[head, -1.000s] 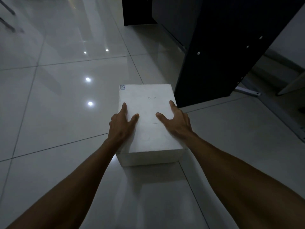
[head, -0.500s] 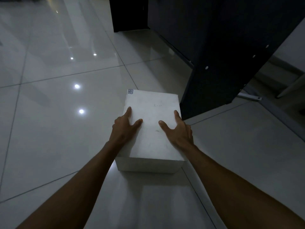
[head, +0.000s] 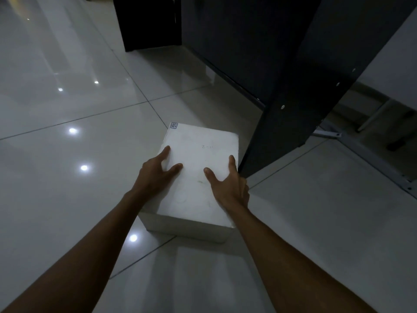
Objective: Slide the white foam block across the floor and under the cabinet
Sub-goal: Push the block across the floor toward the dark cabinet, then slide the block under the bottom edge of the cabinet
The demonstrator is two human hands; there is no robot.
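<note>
A white foam block (head: 198,152) lies flat on the glossy tiled floor in the middle of the view, with a small label at its far left corner. My left hand (head: 155,175) grips its left edge, thumb on top. My right hand (head: 228,186) grips its right edge the same way. The dark cabinet (head: 270,71) stands just beyond and to the right, raised on side panels. Its near panel's lower corner almost touches the block's right side. A low gap shows under the cabinet's front.
Pale floor tiles (head: 67,154) with light reflections spread to the left. A second dark panel (head: 149,21) stands at the back. A grey metal frame (head: 365,154) with a white bar lies on the floor to the right, behind the cabinet panel.
The block has turned, its far end now swung left and its near end right, and the view has shifted closer to the cabinet. Both hands have stayed on the block's edges.
</note>
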